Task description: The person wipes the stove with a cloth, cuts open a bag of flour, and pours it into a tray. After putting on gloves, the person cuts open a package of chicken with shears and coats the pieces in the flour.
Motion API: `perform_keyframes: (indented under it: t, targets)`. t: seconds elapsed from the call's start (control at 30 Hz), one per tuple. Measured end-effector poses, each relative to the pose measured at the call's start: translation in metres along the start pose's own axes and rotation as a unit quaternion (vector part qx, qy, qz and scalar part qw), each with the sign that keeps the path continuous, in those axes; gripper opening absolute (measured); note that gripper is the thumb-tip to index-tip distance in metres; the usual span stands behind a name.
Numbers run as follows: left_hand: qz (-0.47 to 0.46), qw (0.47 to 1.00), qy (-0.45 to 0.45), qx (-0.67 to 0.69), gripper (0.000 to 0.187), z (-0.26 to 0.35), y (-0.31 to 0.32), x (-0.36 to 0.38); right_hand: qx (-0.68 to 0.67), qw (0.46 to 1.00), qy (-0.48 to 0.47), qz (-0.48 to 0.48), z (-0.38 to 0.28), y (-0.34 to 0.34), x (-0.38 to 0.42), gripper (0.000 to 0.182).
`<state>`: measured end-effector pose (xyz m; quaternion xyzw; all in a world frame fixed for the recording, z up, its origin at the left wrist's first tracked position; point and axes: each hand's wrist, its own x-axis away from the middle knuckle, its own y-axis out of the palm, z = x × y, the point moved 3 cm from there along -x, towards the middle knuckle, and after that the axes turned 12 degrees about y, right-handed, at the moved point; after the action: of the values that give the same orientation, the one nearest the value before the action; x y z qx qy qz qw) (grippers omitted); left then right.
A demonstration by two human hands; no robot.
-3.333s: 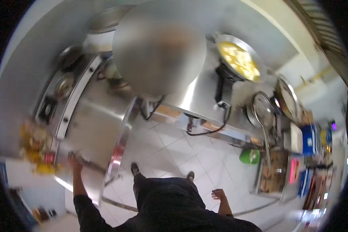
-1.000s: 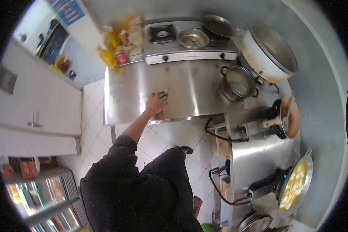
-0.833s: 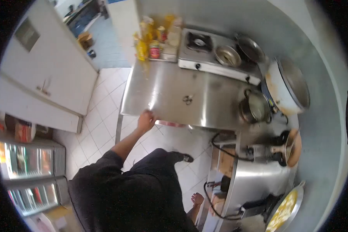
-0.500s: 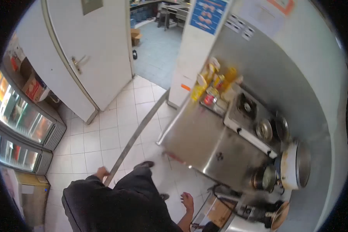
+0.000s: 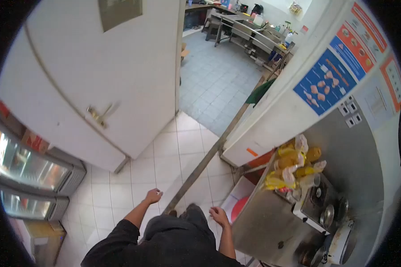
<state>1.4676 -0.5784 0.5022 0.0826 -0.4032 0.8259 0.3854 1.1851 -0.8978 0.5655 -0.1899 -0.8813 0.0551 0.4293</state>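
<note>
My left hand (image 5: pixel 153 196) is in front of my body above the tiled floor, its fingers curled together. A small pale spot shows at its fingertips, too small to make out. To the right, my right hand (image 5: pixel 218 216) hangs near the edge of the steel counter (image 5: pixel 258 222), its fingers loosely bent and apart, with nothing visible in it. Neither hand touches the counter or the door.
A white door (image 5: pixel 133 89) stands at the left, beside display fridges (image 5: pixel 31 171). Ahead, a doorway leads to a blue-grey floor (image 5: pixel 214 80) and a sink bench (image 5: pixel 245 31). Yellow bottles (image 5: pixel 294 162) and a stove (image 5: pixel 316 202) are on the right. A red tub (image 5: pixel 239 208) sits below the counter.
The view has moved forward and turned toward the doorway, so the counter and stove sit lower and further right. My left hand is now raised further in front of my body.
</note>
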Motion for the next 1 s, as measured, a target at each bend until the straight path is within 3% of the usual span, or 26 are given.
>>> perform_keyframes:
  t: [0.1,0.17,0.2,0.23,0.27,0.3,0.33,0.43,0.57,0.63,0.73,0.8,0.83,0.87,0.9,0.93,0.97,1.0]
  targets:
    - [-0.051,0.998,0.046,-0.010,0.052,0.056,-0.039,-0.091,0.132,0.985,0.033,0.105,-0.015,-0.034,-0.065,0.041]
    - [-0.076,0.997,0.032,-0.013,0.050,0.062,-0.057,-0.149,0.189,0.976,0.042,0.098,-0.012,-0.052,-0.122,0.040]
    - [-0.072,0.997,0.030,-0.002,0.052,0.054,-0.067,-0.172,0.215,0.968,0.119,0.059,-0.006,-0.061,-0.160,0.036]
    - [-0.068,0.997,0.028,0.009,0.054,0.046,-0.077,-0.196,0.316,0.947,0.055,-0.011,0.018,-0.067,-0.215,0.035]
    - [-0.064,0.995,0.051,-0.061,0.055,-0.002,-0.068,-0.225,0.410,0.909,-0.029,-0.072,0.054,-0.073,-0.276,0.033]
    - [-0.058,0.987,0.071,-0.133,0.056,0.019,-0.096,-0.238,0.475,0.864,-0.118,-0.119,0.030,-0.080,-0.301,0.032]
    - [-0.126,0.985,-0.081,-0.083,0.058,0.027,-0.123,-0.240,0.294,0.931,0.164,-0.142,0.020,-0.093,-0.334,0.031]
    - [-0.112,0.967,-0.226,-0.027,0.053,0.004,-0.167,-0.274,0.145,0.945,0.273,-0.106,-0.151,-0.136,-0.377,0.033]
    - [-0.031,0.947,-0.309,0.084,0.042,0.017,-0.218,-0.353,0.074,0.980,0.178,-0.048,-0.320,-0.197,-0.519,0.030]
    - [-0.021,0.936,-0.334,0.107,0.039,0.032,-0.239,-0.418,0.145,0.989,-0.020,0.033,-0.388,-0.228,-0.608,0.026]
    - [-0.061,0.930,-0.352,0.082,0.039,0.065,-0.264,-0.542,-0.031,0.998,-0.013,0.047,-0.486,-0.284,-0.693,0.024]
    - [-0.142,0.981,-0.100,-0.091,0.034,0.038,-0.253,-0.655,-0.122,0.991,0.016,0.053,-0.547,-0.299,-0.721,0.023]
    - [-0.120,0.978,-0.153,-0.073,0.040,0.047,-0.260,-0.709,-0.020,0.998,0.020,0.060,-0.555,-0.318,-0.749,0.024]
    - [-0.095,0.972,-0.205,-0.055,0.048,0.078,-0.276,-0.762,-0.103,0.990,0.089,0.040,-0.567,-0.329,-0.760,0.024]
    - [-0.133,0.978,-0.135,-0.087,0.053,0.109,-0.287,-0.827,-0.032,0.992,0.109,0.059,-0.608,-0.339,-0.750,0.025]
    - [-0.034,0.997,-0.070,-0.012,0.048,0.151,-0.299,-0.890,-0.020,0.987,0.152,0.051,-0.632,-0.351,-0.751,0.024]
    - [0.060,0.998,0.014,-0.029,0.053,0.185,-0.322,-0.950,-0.034,0.979,0.194,0.045,-0.642,-0.350,-0.768,0.023]
    - [-0.036,0.999,-0.028,-0.015,0.054,0.265,-0.377,-0.991,-0.051,0.968,0.242,0.045,-0.635,-0.360,-0.781,0.021]
